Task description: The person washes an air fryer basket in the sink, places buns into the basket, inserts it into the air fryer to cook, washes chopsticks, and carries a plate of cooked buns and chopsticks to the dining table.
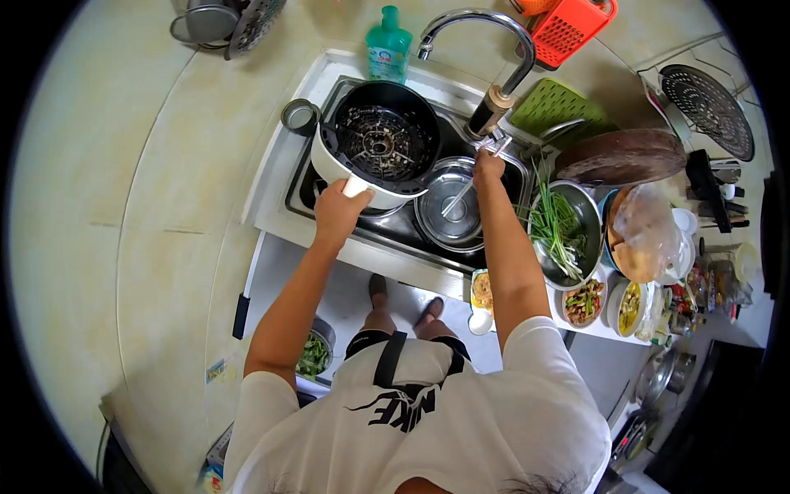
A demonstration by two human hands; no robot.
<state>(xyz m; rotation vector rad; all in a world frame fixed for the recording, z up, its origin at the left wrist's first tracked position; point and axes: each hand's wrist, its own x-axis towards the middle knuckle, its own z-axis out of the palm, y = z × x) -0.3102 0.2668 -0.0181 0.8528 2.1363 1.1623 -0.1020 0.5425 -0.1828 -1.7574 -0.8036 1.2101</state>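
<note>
My left hand (339, 216) is closed around the white handle (357, 188) of an air fryer basket (328, 164). The basket is tilted over the sink, its dark inside facing me, with pale bits scattered over the round rack (380, 145) at its bottom. At the base of the faucet (491, 111), my right hand (489, 167) is closed on a thin pale stick (457, 201). One pinkish-white end pokes out above the fingers, while the other reaches down over a round metal pan (436, 235) in the sink.
A green bottle (388, 48) and a small metal cup (301, 115) stand by the sink (290, 198). Rightward are a bowl of green onions (563, 222), a round wooden board (621, 156), a green board (559, 109) and dishes of food (583, 305). A red basket (573, 31) sits behind.
</note>
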